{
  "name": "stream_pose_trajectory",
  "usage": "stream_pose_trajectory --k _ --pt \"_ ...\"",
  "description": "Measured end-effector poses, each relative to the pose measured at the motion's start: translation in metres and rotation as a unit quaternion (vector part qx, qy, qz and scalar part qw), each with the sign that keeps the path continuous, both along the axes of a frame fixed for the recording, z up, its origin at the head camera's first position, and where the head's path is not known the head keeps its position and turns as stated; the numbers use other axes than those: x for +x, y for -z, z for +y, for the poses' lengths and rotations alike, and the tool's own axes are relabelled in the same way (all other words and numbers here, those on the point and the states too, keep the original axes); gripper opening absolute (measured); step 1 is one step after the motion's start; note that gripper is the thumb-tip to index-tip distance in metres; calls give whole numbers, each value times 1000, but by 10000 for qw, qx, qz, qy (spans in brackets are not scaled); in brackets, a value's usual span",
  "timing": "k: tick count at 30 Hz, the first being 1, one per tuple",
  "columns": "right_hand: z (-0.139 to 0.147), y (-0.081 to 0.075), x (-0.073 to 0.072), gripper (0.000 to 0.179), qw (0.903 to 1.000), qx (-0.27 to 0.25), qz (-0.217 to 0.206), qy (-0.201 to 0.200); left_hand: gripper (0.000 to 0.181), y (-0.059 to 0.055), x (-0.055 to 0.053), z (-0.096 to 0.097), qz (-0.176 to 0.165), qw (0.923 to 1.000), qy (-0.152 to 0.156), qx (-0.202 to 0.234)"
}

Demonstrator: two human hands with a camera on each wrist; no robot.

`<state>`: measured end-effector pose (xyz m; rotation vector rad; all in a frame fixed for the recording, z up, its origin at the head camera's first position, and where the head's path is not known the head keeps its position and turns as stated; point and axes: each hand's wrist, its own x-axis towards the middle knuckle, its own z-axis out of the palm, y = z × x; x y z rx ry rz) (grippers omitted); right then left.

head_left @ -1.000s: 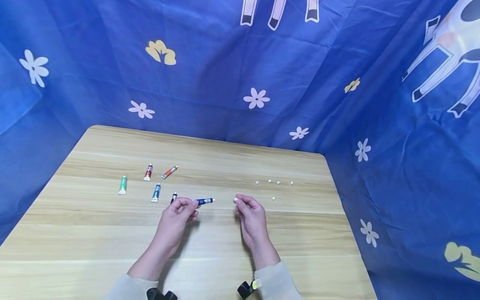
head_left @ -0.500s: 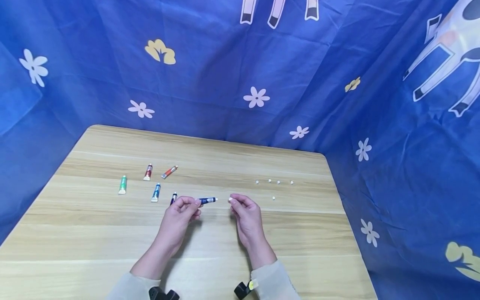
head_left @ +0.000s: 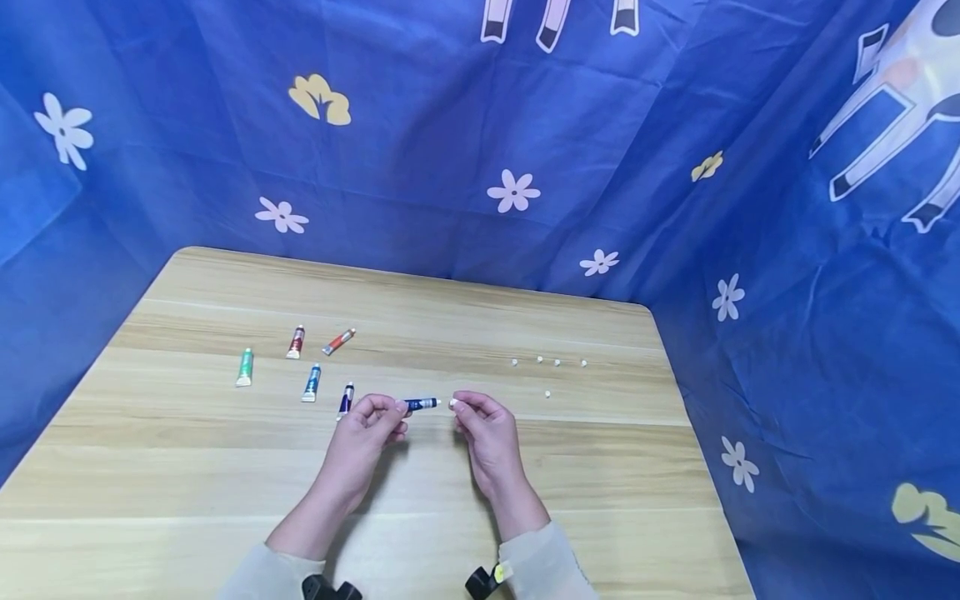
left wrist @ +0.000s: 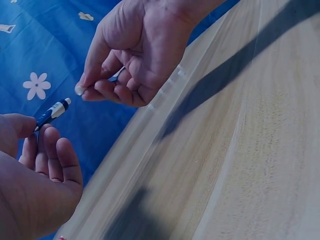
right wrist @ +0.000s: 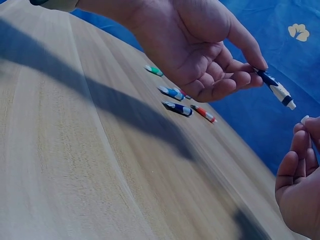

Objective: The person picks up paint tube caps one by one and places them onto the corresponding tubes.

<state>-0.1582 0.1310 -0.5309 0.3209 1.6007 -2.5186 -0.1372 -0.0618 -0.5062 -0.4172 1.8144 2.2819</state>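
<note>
The left hand (head_left: 363,433) pinched the navy tube (head_left: 422,403) between thumb and fingers at its rear part, leaving the nozzle end exposed and directed toward the right hand (head_left: 491,437). The right hand pinched a white cap (head_left: 452,403) at its fingertips. Cap and nozzle stood near each other, apart, above the table (head_left: 637,467). The purple tube (head_left: 346,401) lay just beside the left hand; the blue tube (head_left: 311,383) lay farther left. Five loose caps (head_left: 547,394) lay beyond the right hand, to its right.
</note>
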Motion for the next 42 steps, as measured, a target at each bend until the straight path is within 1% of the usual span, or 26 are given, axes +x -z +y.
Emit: stream_pose_trajectory --k 4,11,18,28,35,42 --pt "-1 -1 1 20 10000 19 2 -80 11 0 0 2 8 10000 -1 23" --pt "-3 -1 1 20 9999 88 -1 -93 19 0 -1 4 9 10000 12 6" --pt "-4 -2 1 17 9991 399 98 -123 18 0 -1 6 7 10000 29 25" --pt "-5 -3 1 26 9966 786 198 -166 5 0 -1 6 -35 10000 35 -71" --pt "-5 -3 3 29 9943 1015 238 -232 9 0 2 5 -58 10000 -8 -42" --pt "-4 0 3 27 9929 1139 254 -248 8 1 2 4 -57 10000 -17 8"
